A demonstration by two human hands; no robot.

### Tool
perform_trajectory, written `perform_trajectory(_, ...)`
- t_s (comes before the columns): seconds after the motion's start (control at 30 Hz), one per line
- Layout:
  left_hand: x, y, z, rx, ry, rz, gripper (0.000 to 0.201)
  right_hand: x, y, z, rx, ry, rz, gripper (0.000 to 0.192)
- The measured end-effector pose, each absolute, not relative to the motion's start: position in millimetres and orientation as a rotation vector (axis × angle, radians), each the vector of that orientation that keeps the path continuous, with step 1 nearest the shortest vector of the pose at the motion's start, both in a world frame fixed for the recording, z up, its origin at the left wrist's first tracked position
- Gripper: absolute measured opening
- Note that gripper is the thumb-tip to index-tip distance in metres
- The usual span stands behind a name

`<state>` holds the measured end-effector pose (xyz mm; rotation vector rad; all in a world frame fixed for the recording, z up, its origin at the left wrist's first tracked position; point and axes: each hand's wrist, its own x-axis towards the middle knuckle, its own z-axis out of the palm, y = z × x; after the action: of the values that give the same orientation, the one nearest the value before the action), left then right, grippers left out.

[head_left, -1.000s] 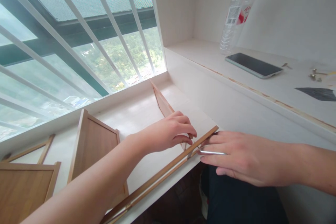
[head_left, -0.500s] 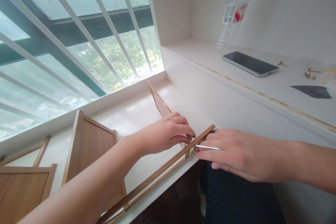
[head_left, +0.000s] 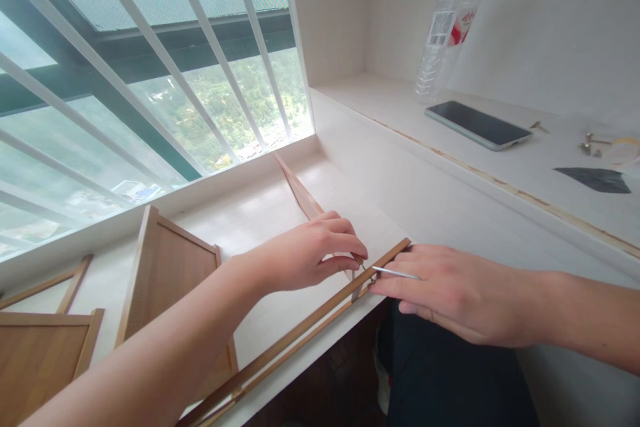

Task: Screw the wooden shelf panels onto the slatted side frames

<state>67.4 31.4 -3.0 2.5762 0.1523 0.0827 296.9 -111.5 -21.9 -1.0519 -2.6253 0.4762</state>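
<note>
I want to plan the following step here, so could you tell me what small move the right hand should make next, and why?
Probably keep turning the thin metal key in the right hand: its tip sits at the joint of the long wooden rail, and the left hand pins the upright panel there.

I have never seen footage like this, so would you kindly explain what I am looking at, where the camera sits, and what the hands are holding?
There is no machine here: a person works with two bare hands, filmed by a camera worn on the head, looking forward and down. The left hand steadies a wooden panel standing on edge on the white sill. The right hand holds a thin metal tool, its tip where that panel meets a long wooden frame strip. More wooden panels lie to the left by the window. On the raised ledge to the right stand a plastic bottle, a phone lying flat, some small screws and a dark scrap.
</note>
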Motion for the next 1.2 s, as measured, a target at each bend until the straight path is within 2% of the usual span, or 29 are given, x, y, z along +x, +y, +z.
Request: perform_trajectory(1.2, 70.7, 28.5, -5.5, 2.595, 0.103, 0.073, 0.022, 295.7, -112.6, -20.4, -1.077, -2.637, 0.417, 0.026)
